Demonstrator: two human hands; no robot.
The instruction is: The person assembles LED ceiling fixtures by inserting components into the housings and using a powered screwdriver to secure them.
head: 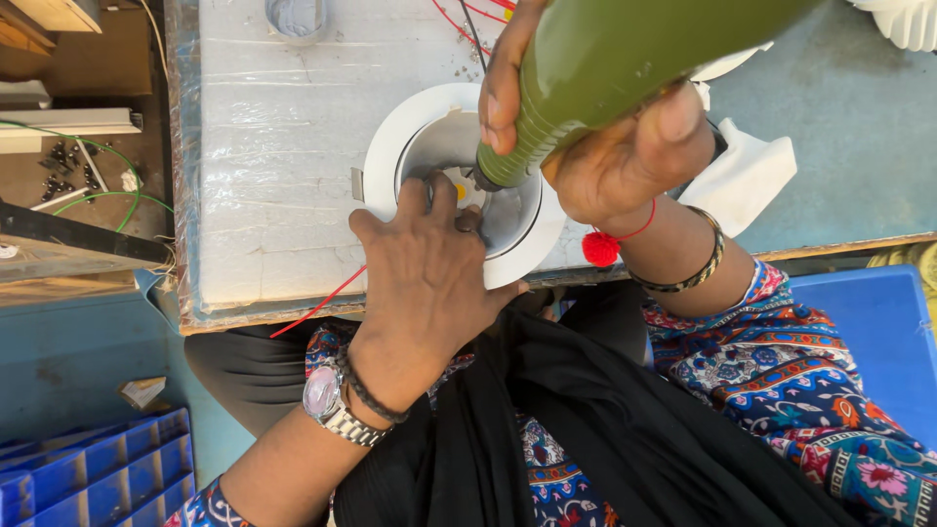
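While the fingers of the left hand reach over the rim and press down inside a round white lamp housing, they pin it flat so it cannot turn or slide. They lie spread and bent over the edge, gripping nothing else. The right hand is wrapped closed around a thick green power screwdriver, held tilted so its tip points down into the middle of the housing, beside a small yellow spot there. The housing sits at the near edge of a table covered in clear plastic, right in front of the seated person. A wristwatch rides the left wrist; a red thread with a pompom and a dark bangle circle the right. Red wires trail beneath. Blue bins stand at the lower left.
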